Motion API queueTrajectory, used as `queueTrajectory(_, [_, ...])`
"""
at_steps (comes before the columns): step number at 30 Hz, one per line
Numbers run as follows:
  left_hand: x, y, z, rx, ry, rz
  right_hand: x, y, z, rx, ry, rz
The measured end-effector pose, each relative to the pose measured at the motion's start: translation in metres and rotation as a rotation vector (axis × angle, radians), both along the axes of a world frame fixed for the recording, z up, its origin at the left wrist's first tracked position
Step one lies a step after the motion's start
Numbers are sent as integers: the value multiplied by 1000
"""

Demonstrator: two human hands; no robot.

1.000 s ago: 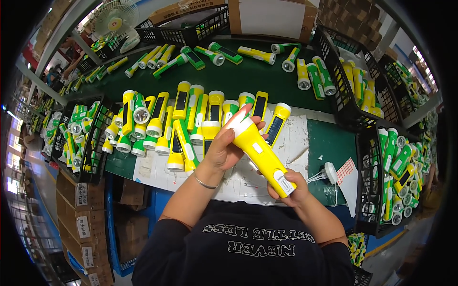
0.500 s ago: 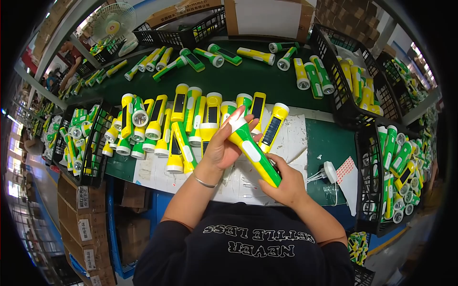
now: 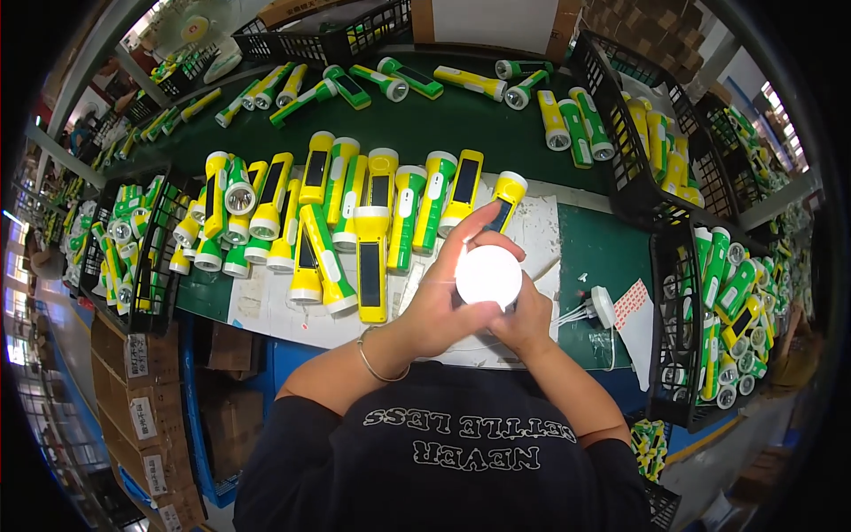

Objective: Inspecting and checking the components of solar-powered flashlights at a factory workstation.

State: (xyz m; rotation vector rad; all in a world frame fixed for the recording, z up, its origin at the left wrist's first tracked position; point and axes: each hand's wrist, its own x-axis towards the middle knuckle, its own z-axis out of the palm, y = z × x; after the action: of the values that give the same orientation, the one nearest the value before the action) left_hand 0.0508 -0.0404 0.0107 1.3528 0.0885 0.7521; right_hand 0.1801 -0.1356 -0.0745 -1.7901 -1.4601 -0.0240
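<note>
A flashlight (image 3: 488, 278) points its head up toward me, its round lens glowing bright white. My left hand (image 3: 450, 297) is closed around the side of the head, thumb along the near edge. Behind and below the head, my right hand (image 3: 529, 317) grips the flashlight's body, which the head mostly hides. Just beyond my hands, several yellow and green flashlights lean or lie in a row, some with dark solar panels. The nearest is a yellow flashlight (image 3: 371, 266) with its panel facing up. Another yellow flashlight (image 3: 506, 199) lies partly behind my left fingers.
A white board (image 3: 257, 306) covers part of the green bench. White charging plug (image 3: 604, 307) and cables lie to the right, beside a red-patterned sheet (image 3: 631, 304). Black crates of flashlights stand at left (image 3: 160, 288) and right (image 3: 660, 355). More flashlights lie across the far bench.
The flashlight has turned from lying slantwise, its side showing, to facing me with its lens lit. My left hand has shifted round its head; the right still holds the body.
</note>
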Motion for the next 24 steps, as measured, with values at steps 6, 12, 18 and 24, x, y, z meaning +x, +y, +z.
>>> queueTrajectory(6, [-2,-2,2,-129,0,-74,-1,2,3,98,-25,3])
queueTrajectory(12, [-5,-1,2,-243,6,-76,0,-2,-2,48,-59,1])
queueTrajectory(18, [-4,4,2,27,39,46,-1,-7,8,-77,-25,92])
queueTrajectory(24, [7,43,-50,-827,-254,-499,-11,-23,36,-598,1275,659])
